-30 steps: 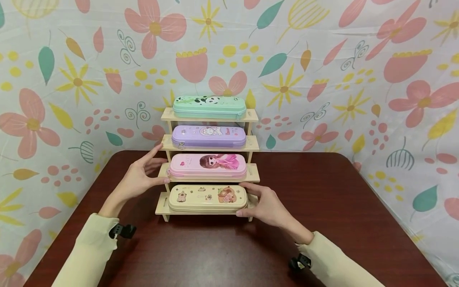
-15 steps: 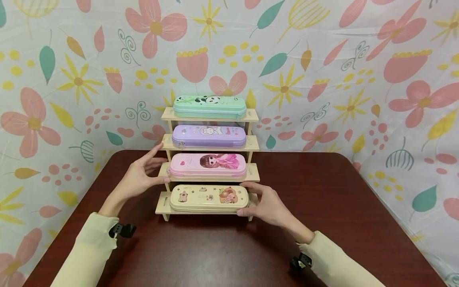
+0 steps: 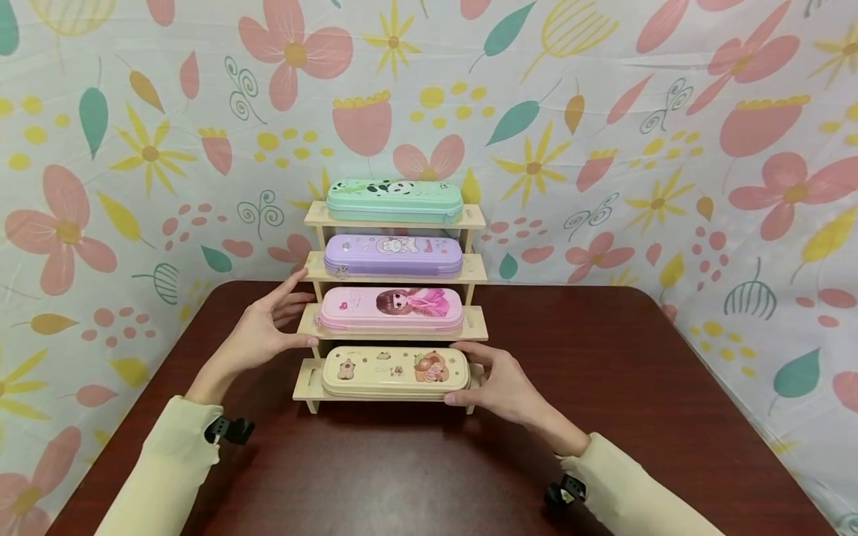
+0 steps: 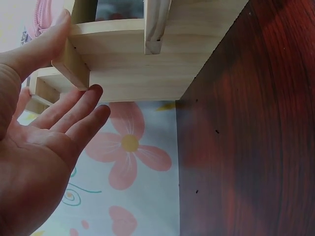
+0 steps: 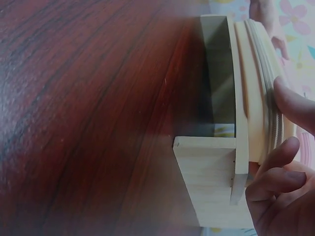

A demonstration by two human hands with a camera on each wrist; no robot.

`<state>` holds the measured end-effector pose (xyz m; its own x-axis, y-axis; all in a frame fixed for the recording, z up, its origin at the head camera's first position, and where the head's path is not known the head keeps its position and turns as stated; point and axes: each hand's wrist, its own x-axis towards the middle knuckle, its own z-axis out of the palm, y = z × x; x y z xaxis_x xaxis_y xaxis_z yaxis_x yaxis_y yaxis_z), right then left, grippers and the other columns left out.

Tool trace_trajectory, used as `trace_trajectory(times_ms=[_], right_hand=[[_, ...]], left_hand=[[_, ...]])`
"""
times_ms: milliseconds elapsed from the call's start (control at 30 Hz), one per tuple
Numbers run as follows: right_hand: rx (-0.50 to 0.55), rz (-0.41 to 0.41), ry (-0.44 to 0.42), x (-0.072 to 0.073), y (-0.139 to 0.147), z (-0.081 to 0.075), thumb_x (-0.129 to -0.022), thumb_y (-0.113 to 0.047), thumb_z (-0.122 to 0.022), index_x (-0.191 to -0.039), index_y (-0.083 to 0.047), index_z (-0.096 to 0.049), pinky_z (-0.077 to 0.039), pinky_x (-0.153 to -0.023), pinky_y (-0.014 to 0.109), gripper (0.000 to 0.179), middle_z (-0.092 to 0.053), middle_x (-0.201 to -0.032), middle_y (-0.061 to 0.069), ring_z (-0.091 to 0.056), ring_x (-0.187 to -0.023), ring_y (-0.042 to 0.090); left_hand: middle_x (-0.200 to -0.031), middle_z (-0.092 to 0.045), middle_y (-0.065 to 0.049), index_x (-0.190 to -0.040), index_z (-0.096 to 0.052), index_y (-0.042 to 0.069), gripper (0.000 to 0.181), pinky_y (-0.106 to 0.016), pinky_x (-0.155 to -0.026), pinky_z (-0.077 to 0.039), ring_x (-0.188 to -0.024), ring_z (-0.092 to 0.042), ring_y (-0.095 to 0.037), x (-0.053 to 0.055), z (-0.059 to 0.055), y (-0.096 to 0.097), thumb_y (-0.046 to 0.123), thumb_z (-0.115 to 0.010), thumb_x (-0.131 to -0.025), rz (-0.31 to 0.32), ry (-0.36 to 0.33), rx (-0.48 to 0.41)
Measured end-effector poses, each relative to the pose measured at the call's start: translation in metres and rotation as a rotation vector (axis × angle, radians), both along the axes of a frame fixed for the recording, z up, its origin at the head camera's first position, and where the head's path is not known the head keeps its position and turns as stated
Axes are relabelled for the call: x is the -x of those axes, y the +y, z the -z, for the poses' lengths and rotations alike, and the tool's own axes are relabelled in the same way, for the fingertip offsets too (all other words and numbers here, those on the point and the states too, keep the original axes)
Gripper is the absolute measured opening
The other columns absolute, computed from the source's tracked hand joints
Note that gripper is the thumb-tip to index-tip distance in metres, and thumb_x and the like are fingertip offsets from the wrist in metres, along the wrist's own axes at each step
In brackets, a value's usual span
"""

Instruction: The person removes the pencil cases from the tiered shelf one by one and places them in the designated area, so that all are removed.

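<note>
A cream pencil case with cartoon prints lies on the bottom tier of a stepped wooden rack. My right hand pinches its right end, thumb at the front and forefinger behind; the right wrist view shows the fingers against its zipped side. At the rack's left end, my left hand holds the tier boards, thumb on the second tier from below and forefinger at the one above. Seen from the left wrist, fingertips touch a board's edge. A pink pencil case sits just above the cream one.
Higher up the rack rest a purple pencil case and, on the top tier, a mint green one with pandas. The rack stands on a dark red-brown table. Behind it hangs a flower-patterned cloth.
The cream pencil case has slid slightly to the right along the bottom tier, between the right hand's fingers. The left hand stays in place on the rack.
</note>
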<state>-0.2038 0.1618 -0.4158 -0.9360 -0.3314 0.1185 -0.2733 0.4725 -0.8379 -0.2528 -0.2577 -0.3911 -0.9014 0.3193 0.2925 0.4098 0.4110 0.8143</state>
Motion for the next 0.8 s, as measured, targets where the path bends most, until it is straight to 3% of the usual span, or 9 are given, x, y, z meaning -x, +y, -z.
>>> trace_trajectory(times_ms=[67,300,367,467,600,800], right_hand=[[0.014,-0.008,-0.001,0.0007,-0.0004,0.0006,-0.067,-0.021,-0.103,-0.142,-0.008,-0.067,-0.047,-0.081,0.033,0.084,-0.068,-0.134,0.006,-0.055,-0.1,0.023],[0.034,-0.015,-0.028,0.0023,-0.0021,0.0015,-0.067,-0.02,-0.103,-0.144,-0.007,-0.065,-0.039,-0.06,0.024,0.087,-0.068,-0.132,0.009,-0.052,-0.08,0.022],[0.036,-0.01,-0.034,0.0026,-0.0017,0.0011,-0.067,-0.019,-0.103,-0.144,-0.006,-0.065,-0.04,-0.063,0.024,0.087,-0.068,-0.13,0.008,-0.051,-0.082,0.018],[0.041,-0.006,-0.069,0.0025,-0.001,0.0,-0.067,-0.018,-0.102,-0.145,-0.007,-0.065,-0.039,-0.059,0.023,0.087,-0.071,-0.104,0.005,-0.049,-0.072,0.016],[0.056,-0.017,-0.109,0.0019,0.0,-0.0009,-0.068,-0.016,-0.102,-0.146,-0.007,-0.064,-0.034,-0.05,0.021,0.086,-0.062,-0.079,0.0,-0.043,-0.06,0.016],[0.088,-0.06,-0.096,-0.0004,0.002,-0.0007,-0.07,-0.015,-0.1,-0.143,-0.007,-0.066,-0.033,-0.047,0.022,0.08,-0.062,-0.085,0.005,-0.044,-0.059,0.021]], left_hand=[[-0.152,-0.052,-0.025,-0.17,-0.025,0.028,0.113,-0.053,-0.112,-0.044,-0.137,-0.053,-0.044,0.0002,-0.0006,0.0006,0.007,-0.093,-0.082,0.005,0.001,-0.007],[-0.145,-0.057,-0.026,-0.17,-0.026,0.024,0.112,-0.054,-0.111,-0.045,-0.134,-0.055,-0.046,0.0005,-0.0016,0.0016,0.007,-0.093,-0.082,-0.004,0.026,0.005],[-0.145,-0.057,-0.027,-0.17,-0.026,0.024,0.111,-0.054,-0.111,-0.045,-0.134,-0.054,-0.047,0.0003,-0.002,0.0022,0.007,-0.093,-0.083,0.0,0.028,0.001],[-0.145,-0.058,-0.026,-0.17,-0.026,0.025,0.111,-0.054,-0.111,-0.046,-0.134,-0.055,-0.047,0.0002,-0.0019,0.0026,0.007,-0.093,-0.082,-0.003,0.027,0.0],[-0.146,-0.058,-0.023,-0.17,-0.027,0.027,0.111,-0.053,-0.112,-0.046,-0.135,-0.055,-0.043,-0.0004,-0.0011,0.0022,0.009,-0.093,-0.082,-0.007,0.016,0.006],[-0.148,-0.056,-0.023,-0.17,-0.026,0.028,0.111,-0.055,-0.112,-0.045,-0.135,-0.056,-0.04,-0.0012,0.0001,0.0004,0.01,-0.093,-0.083,-0.01,0.005,0.013]])
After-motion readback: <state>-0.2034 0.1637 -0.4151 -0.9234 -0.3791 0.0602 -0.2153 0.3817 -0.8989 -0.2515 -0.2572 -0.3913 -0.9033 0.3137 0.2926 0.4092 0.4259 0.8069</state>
